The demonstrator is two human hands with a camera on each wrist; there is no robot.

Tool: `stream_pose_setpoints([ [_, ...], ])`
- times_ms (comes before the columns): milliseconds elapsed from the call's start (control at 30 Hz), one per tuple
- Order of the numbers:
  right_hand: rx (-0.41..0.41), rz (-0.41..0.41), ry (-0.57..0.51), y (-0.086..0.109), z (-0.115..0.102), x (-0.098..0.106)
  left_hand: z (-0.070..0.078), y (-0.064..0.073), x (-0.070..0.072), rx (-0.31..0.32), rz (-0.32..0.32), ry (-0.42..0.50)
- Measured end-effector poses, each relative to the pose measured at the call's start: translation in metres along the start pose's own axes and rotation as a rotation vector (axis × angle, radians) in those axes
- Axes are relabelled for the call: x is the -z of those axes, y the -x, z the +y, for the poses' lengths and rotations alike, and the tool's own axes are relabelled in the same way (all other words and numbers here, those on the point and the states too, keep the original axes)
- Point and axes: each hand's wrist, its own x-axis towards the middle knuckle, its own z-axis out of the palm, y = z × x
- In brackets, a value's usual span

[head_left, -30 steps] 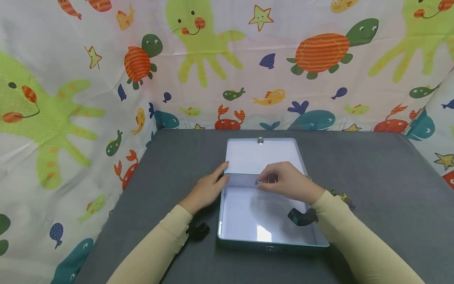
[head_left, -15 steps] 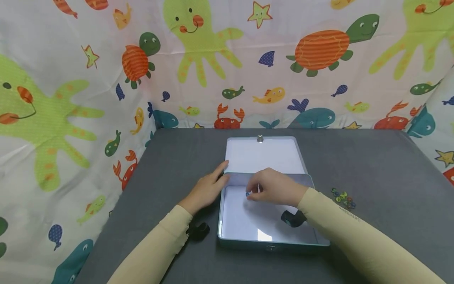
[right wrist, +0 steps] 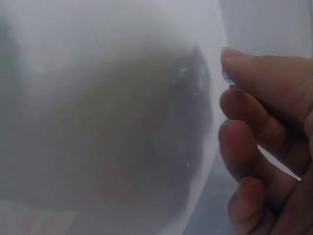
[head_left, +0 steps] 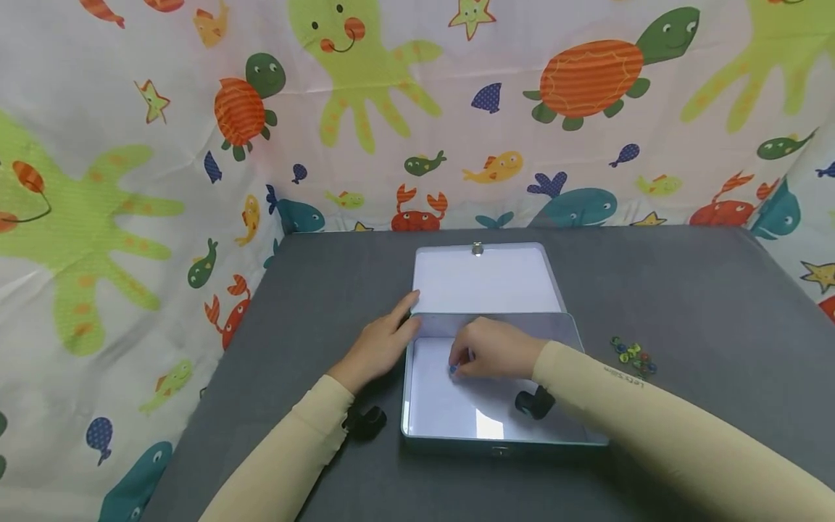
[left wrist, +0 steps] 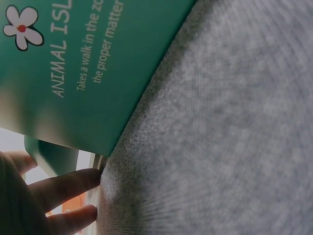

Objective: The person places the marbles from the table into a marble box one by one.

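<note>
A shallow metal box [head_left: 433, 413], white inside and green outside, lies on the table with its lid [head_left: 485, 279] folded back. Over its left half is my right hand [head_left: 492, 349], pinching a small blue glassy marble [right wrist: 227, 77] between thumb and index finger; the fingers hide most of it. My left hand [head_left: 378, 348] rests at the box's left edge near the hinge, fingers extended and touching the side. In the left wrist view, the green printed side [left wrist: 88, 115] of the box shows beside the fingers [left wrist: 68, 186].
Several small marbles [head_left: 633, 353] in green, yellow, red and blue lie in a cluster right of the box. A metal clasp [head_left: 478, 249] sits on the lid's far edge. A cloth [head_left: 365, 145] printed with sea animals hangs behind and left of the grey table [head_left: 685, 290].
My right hand has moved left and nearer, down towards the box floor, with the marble still pinched. The marble cluster has come out from behind the right sleeve. The left hand stays put.
</note>
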Motion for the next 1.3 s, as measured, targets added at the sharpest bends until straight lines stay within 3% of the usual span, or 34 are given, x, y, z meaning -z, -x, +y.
stream_pose_setpoints([
  [667, -0.041, -0.075, 0.011, -0.002, 0.005, -0.007, 0.003, 0.003, -0.001, 0.001, -0.008, 0.026],
  [1000, -0.02, -0.013, -0.001, 0.003, -0.006, 0.011, -0.004, 0.005, -0.005, 0.017, 0.013, -0.003],
  [1300, -0.07, 0.102, -0.076, 0.025, -0.005, 0.038, 0.001, 0.001, -0.006, 0.005, 0.011, -0.003],
])
